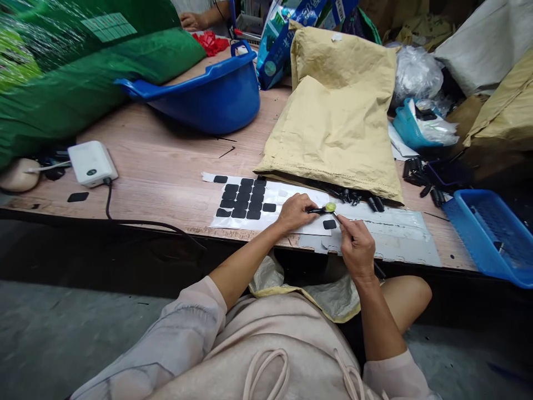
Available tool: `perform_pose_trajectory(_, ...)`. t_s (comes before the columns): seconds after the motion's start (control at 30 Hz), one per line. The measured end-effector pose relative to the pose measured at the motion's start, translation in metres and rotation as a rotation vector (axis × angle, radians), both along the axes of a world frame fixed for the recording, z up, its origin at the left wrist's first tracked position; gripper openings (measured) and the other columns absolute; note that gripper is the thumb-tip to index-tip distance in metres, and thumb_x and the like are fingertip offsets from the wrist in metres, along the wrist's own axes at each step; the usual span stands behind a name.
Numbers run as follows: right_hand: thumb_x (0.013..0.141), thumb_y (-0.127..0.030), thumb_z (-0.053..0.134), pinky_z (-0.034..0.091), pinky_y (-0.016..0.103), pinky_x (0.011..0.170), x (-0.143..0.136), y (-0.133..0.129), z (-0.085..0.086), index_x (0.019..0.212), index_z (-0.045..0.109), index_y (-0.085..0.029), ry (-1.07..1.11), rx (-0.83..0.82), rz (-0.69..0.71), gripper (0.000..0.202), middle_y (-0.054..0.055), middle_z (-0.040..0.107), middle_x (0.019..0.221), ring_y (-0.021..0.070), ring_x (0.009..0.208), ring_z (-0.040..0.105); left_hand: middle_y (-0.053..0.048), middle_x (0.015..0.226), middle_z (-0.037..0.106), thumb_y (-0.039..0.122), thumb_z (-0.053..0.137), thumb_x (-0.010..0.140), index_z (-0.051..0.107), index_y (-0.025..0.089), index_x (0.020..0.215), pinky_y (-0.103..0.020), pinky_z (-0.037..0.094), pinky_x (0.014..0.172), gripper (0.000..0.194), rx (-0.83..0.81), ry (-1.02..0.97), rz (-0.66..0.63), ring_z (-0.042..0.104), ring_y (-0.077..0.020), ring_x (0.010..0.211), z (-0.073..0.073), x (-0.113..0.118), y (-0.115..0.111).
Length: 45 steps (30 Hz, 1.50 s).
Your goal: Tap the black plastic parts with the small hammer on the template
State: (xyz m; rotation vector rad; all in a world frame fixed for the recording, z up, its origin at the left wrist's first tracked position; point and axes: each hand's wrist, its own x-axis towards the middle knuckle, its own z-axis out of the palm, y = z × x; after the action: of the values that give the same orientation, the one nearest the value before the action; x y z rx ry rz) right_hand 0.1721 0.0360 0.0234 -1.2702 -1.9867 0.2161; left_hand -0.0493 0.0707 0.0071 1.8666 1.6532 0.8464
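My left hand [296, 212] is over the white sheet, fingers closed on a small slender black part [317, 210]. Just past that part's tip is a small round yellow-green piece [330, 206]; what it belongs to cannot be made out. My right hand [358, 244] is closed round a thin tool [336, 215] whose tip meets the yellow-green piece; most of the tool is hidden in the fist. Below the piece lies a loose black rounded sticker [329, 224]. Rows of similar black stickers [239, 203] cover the left part of the white sheet [220, 222].
A tan paper sack [328, 122] lies beyond my hands, black parts [375, 203] at its mouth. Blue baskets [491, 233] stand right. A blue basin [208, 100], white power bank [92, 163] with black cable [145, 221] and green bag [83, 83] are left. Another person's hand [194, 21] is at the back.
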Motion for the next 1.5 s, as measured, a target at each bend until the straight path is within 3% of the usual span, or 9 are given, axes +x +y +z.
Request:
perform_pose_trajectory(0.23,0.103,-0.029,0.054,0.053,0.034,0.083,0.035,0.012,0.006,0.12,0.079,-0.026,-0.048,0.07,-0.073,0.03,0.006,0.073,0.092,0.0208,0.088,0.067,-0.004,0.093,0.071,0.026,0.081,0.083,0.082,0.022,0.095,-0.037,0.051,0.086,0.013,-0.003,0.019,0.005,0.061,-0.0237,0.096,0.003,0.001,-0.002)
perform_pose_trajectory(0.63,0.1,-0.031,0.061,0.045,0.034,0.081,0.079,0.041,-0.034,0.111,0.083,-0.026,-0.269,0.187,-0.142,0.026,0.006,0.072,0.092,0.0204,0.083,0.057,-0.004,0.091,0.069,0.028,0.079,0.087,0.077,0.02,0.095,-0.036,0.051,0.084,0.012,0.09,0.036,-0.032,0.062,-0.0234,0.093,-0.002,-0.002,-0.002)
perform_pose_trajectory(0.73,0.1,-0.032,0.06,0.045,0.033,0.082,0.078,0.039,-0.034,0.112,0.083,-0.026,-0.268,0.168,-0.154,0.026,0.006,0.072,0.093,0.0201,0.084,0.057,-0.006,0.096,0.07,0.029,0.076,0.091,0.074,0.018,0.099,-0.035,0.051,0.082,0.013,0.197,-0.016,-0.103,0.064,-0.0229,0.094,0.003,0.0,-0.02)
perform_pose_trajectory(0.83,0.101,-0.032,0.06,0.044,0.033,0.082,0.077,0.037,-0.033,0.112,0.083,-0.026,-0.266,0.168,-0.156,0.026,0.006,0.071,0.093,0.0204,0.085,0.057,-0.007,0.102,0.073,0.033,0.068,0.099,0.071,0.018,0.107,-0.031,0.052,0.082,0.017,0.234,-0.105,-0.357,0.067,-0.0203,0.093,0.012,0.008,-0.059)
perform_pose_trajectory(0.93,0.101,-0.031,0.06,0.044,0.033,0.082,0.076,0.037,-0.034,0.112,0.083,-0.026,-0.27,0.167,-0.164,0.026,0.006,0.072,0.094,0.0205,0.086,0.057,-0.006,0.104,0.075,0.035,0.062,0.104,0.071,0.02,0.115,-0.028,0.051,0.079,0.021,0.115,-0.071,-0.645,0.071,-0.0183,0.092,0.011,0.019,-0.102)
perform_pose_trajectory(1.0,0.1,-0.031,0.061,0.044,0.033,0.082,0.076,0.037,-0.034,0.112,0.083,-0.026,-0.273,0.167,-0.169,0.026,0.006,0.072,0.094,0.0206,0.085,0.057,-0.006,0.107,0.076,0.033,0.065,0.102,0.072,0.021,0.115,-0.027,0.051,0.074,0.019,-0.026,0.052,-0.686,0.072,-0.0193,0.092,0.002,0.025,-0.121)
perform_pose_trajectory(1.23,0.1,-0.031,0.06,0.044,0.033,0.082,0.074,0.036,-0.034,0.111,0.082,-0.026,-0.265,0.173,-0.17,0.026,0.006,0.071,0.094,0.0209,0.086,0.056,-0.014,0.106,0.079,0.03,0.06,0.101,0.076,0.019,0.113,-0.036,0.054,0.077,0.023,-0.542,0.364,-0.401,0.077,-0.0318,0.097,-0.033,0.027,-0.124)
perform_pose_trajectory(1.33,0.1,-0.032,0.059,0.043,0.034,0.082,0.074,0.036,-0.034,0.111,0.082,-0.026,-0.261,0.173,-0.172,0.026,0.006,0.071,0.094,0.021,0.086,0.055,-0.014,0.109,0.08,0.03,0.064,0.098,0.077,0.02,0.114,-0.035,0.054,0.078,0.023,-0.533,0.34,-0.468,0.077,-0.0317,0.1,-0.017,0.024,-0.12)
perform_pose_trajectory(1.5,0.1,-0.031,0.059,0.043,0.034,0.082,0.074,0.036,-0.034,0.112,0.082,-0.026,-0.267,0.164,-0.175,0.027,0.006,0.071,0.094,0.0211,0.086,0.056,-0.003,0.097,0.081,0.036,0.071,0.096,0.078,0.026,0.112,-0.028,0.049,0.072,0.02,-0.352,0.168,-0.645,0.074,-0.0215,0.087,0.035,0.02,-0.088)
